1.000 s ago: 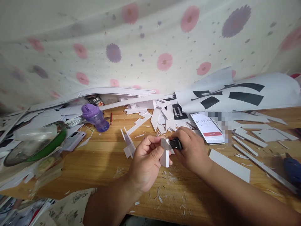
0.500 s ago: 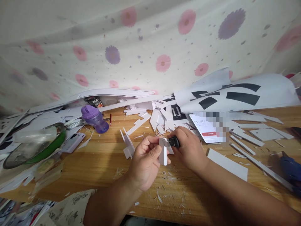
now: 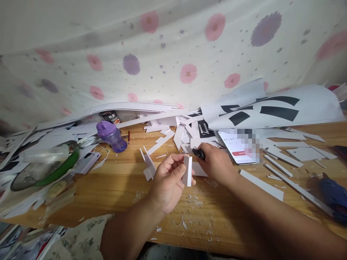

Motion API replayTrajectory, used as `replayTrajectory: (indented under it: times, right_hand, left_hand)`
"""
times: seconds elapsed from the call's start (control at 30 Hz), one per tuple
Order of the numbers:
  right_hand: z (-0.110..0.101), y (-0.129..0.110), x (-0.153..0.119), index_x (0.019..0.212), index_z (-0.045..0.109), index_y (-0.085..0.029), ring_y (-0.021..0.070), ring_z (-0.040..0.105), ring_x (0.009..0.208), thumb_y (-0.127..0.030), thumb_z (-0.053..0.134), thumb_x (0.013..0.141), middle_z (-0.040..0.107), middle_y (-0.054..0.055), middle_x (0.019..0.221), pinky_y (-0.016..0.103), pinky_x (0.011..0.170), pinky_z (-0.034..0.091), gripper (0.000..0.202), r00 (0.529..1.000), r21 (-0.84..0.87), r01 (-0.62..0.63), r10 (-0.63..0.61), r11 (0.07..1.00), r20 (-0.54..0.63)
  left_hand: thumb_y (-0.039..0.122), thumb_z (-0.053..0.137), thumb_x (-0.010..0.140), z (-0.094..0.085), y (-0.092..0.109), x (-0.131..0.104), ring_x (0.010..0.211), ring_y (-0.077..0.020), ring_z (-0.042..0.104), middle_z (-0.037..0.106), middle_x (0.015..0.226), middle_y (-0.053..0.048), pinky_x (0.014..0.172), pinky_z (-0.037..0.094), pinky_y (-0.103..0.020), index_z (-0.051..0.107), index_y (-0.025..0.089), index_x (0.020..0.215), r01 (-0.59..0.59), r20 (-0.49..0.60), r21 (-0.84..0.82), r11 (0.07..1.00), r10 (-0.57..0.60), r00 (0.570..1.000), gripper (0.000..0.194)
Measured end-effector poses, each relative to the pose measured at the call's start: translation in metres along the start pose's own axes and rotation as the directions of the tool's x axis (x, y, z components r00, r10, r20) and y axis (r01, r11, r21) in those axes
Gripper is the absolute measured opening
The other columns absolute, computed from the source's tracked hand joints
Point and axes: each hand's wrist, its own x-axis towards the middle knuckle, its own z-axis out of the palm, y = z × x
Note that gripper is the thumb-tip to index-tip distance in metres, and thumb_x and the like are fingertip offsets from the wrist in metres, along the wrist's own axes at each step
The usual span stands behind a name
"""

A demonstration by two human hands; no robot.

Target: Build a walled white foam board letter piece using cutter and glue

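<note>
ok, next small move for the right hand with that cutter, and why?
Probably bring the right hand and its black cutter to the white piece. The left hand pinches that piece upright above the table, and the cutter sits apart from it, up and to the right, so nothing touches the edge now.

Phone (image 3: pixel 237 146) screen partly pixelated, digits unreadable. Black tool (image 3: pixel 198 153) mostly hidden in right hand (image 3: pixel 215 162). Blue thing (image 3: pixel 332 195) at right edge blurred, cut off. Label (image 3: pixel 111 117) text too small.
</note>
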Motion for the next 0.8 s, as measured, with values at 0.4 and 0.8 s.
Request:
replayTrajectory:
  times: [0.4, 0.8]
  right_hand:
    - [0.016, -0.016, -0.022, 0.097, 0.060, -0.014, 0.0249, 0.063, 0.082, -0.033, 0.056, 0.085, 0.066, 0.013, 0.088, 0.034, 0.067, 0.044, 0.023, 0.907, 0.043, 0.273, -0.272, 0.961, 0.322]
    - [-0.018, -0.026, -0.025, 0.111, 0.061, -0.018, 0.0119, 0.058, 0.073, -0.039, 0.050, 0.090, 0.063, 0.002, 0.086, 0.027, 0.068, 0.048, 0.033, 0.719, 0.906, 0.045, -0.643, 0.422, 0.264]
  left_hand:
    - [0.025, 0.071, 0.074, -0.015, 0.003, -0.022, 0.065, -0.0091, 0.052, 0.060, 0.072, 0.001, 0.060, 0.040, -0.021, 0.065, 0.016, 0.101, -0.254, -0.117, 0.403, 0.879, 0.325, 0.939, 0.029]
    - [0.027, 0.073, 0.071, -0.033, -0.033, -0.068, 0.068, -0.0107, 0.055, 0.062, 0.074, 0.001, 0.063, 0.042, -0.021, 0.054, 0.017, 0.082, -0.129, -0.235, 0.414, 0.901, 0.242, 0.941, 0.024]
